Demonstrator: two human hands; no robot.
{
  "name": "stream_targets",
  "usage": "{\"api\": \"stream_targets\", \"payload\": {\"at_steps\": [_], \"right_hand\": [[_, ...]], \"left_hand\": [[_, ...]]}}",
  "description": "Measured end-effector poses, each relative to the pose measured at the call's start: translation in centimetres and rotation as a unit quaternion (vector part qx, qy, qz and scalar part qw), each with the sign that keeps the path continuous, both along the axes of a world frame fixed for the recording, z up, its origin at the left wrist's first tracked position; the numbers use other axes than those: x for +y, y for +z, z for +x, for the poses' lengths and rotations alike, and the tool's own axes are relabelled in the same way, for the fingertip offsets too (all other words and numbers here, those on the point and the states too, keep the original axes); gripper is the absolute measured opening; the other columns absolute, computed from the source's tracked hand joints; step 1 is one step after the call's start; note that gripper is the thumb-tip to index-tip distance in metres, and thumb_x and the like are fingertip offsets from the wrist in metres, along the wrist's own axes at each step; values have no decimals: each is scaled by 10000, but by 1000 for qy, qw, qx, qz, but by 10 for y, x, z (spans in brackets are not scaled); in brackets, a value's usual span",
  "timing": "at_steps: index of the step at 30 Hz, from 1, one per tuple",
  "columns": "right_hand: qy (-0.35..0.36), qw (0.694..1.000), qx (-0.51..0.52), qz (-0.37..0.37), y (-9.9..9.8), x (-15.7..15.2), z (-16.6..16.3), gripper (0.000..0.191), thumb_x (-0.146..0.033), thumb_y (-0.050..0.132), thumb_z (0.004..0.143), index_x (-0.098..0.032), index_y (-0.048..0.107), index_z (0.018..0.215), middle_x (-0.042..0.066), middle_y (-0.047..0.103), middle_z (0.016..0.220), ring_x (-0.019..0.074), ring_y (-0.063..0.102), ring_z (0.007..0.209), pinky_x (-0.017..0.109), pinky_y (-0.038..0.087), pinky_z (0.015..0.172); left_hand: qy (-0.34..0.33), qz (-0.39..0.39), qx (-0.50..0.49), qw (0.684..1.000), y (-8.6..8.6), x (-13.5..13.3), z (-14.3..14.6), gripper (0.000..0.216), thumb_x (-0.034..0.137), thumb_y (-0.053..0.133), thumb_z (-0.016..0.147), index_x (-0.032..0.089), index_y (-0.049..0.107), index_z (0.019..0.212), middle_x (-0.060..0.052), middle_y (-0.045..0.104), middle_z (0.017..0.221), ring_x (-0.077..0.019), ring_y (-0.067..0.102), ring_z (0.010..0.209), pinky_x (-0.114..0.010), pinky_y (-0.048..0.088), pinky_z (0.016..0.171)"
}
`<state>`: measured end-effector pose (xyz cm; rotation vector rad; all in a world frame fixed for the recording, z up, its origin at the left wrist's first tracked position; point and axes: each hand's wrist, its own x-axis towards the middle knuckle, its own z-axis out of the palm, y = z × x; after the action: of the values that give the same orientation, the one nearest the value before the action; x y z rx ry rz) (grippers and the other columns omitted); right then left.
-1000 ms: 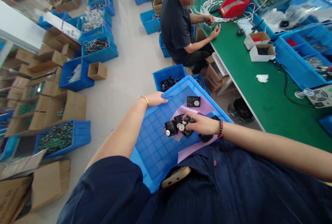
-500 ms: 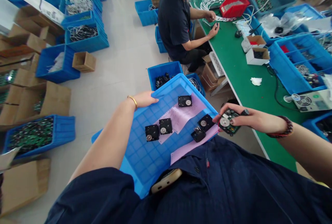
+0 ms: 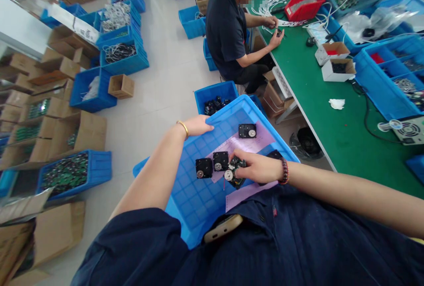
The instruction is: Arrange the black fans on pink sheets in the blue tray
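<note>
Gripping tray rim (image 3: 228,108), left hand (image 3: 198,125); right hand (image 3: 256,167) grip closed on motor part (image 3: 233,175).

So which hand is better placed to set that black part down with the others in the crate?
Right hand: it already grips the black part over the crate. The left hand is holding the crate's rim.

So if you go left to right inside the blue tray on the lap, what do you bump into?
Left hand on the tray's rim → black motor → second black motor → green-board part in the right hand.
</note>
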<state>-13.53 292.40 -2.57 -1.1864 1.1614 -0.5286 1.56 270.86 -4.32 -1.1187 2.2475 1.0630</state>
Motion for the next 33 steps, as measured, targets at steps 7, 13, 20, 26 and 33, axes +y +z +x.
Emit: {"api": "stream_targets", "payload": {"at_steps": [7, 13, 20, 26, 33], "right_hand": [[21, 998, 51, -24, -17, -15, 40, 269, -128, 638, 770, -183, 499, 993, 8, 597, 884, 175, 573, 799, 275, 474, 704], [-32, 997, -54, 44, -8, -21, 10, 238, -138, 621, 762, -187, 524, 974, -16, 612, 857, 161, 600, 824, 273, 504, 770], [-94, 973, -127, 167, 39, 20, -109, 329, -293, 669, 766, -199, 530, 1049, 48, 674, 1005, 220, 678, 870, 362, 556, 804], [-43, 987, -47, 149, 13, 40, -109, 304, -245, 656, 748, -178, 574, 1033, 31, 661, 1000, 195, 622, 964, 303, 502, 865], [-129, 974, -41, 181, -13, 6, -71, 165, -165, 603, 714, -167, 577, 876, 5, 646, 849, 157, 599, 789, 244, 490, 716]], "left_hand": [[-4, -3, -7, 1000, 0, 0, -1, 441, 336, 567, 770, 217, 687, 1178, -22, 745, 1121, -232, 686, 1008, -273, 529, 896], [38, 30, 2, 999, -9, -4, 5, 428, 355, 591, 743, 247, 701, 1142, 9, 750, 1104, -218, 694, 999, -238, 541, 861], [89, 75, -14, 993, -31, -16, 21, 414, 364, 597, 731, 255, 709, 1114, 12, 769, 1035, -209, 716, 939, -206, 565, 764], [113, 92, -19, 989, -40, -22, 23, 431, 360, 617, 716, 223, 712, 1114, -26, 771, 1035, -225, 726, 906, -232, 583, 747], [98, 122, -2, 988, -31, -17, 12, 506, 371, 647, 702, 257, 690, 1193, -11, 770, 1044, -229, 722, 936, -240, 583, 745]]}}
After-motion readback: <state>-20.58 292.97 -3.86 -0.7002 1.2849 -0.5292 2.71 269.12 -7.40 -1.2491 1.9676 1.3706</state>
